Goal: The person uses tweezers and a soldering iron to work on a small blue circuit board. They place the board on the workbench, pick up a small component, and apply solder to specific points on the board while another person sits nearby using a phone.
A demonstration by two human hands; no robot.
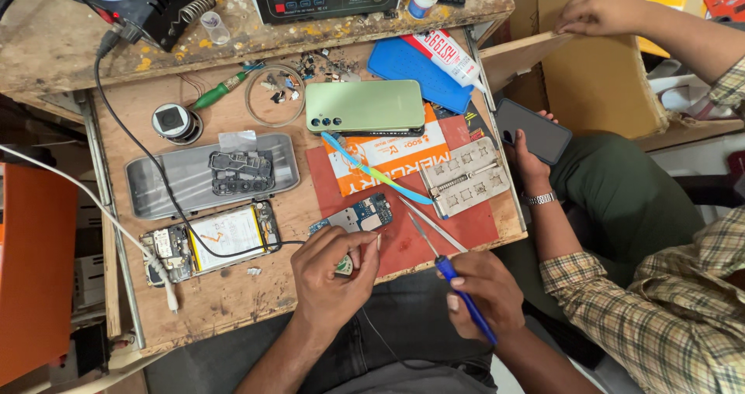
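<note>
My left hand (334, 274) pinches a small green-and-white part at the front edge of the wooden drawer board (225, 301), just below a blue phone circuit board (358, 215). My right hand (481, 289) grips a blue-handled soldering iron (446, 274) whose metal tip points up-left toward the red mat (458, 231). Metal tweezers (434, 225) lie on the mat beside the tip. An opened phone (213, 242) showing its white battery lies to the left.
A green phone (363, 105) lies face down at the back, beside a grey phone back cover (194, 178), a metal jig (466, 178), a light-blue toothbrush (372, 169) and a solder wire coil (275, 95). A person in a plaid shirt at right holds a dark phone (534, 130).
</note>
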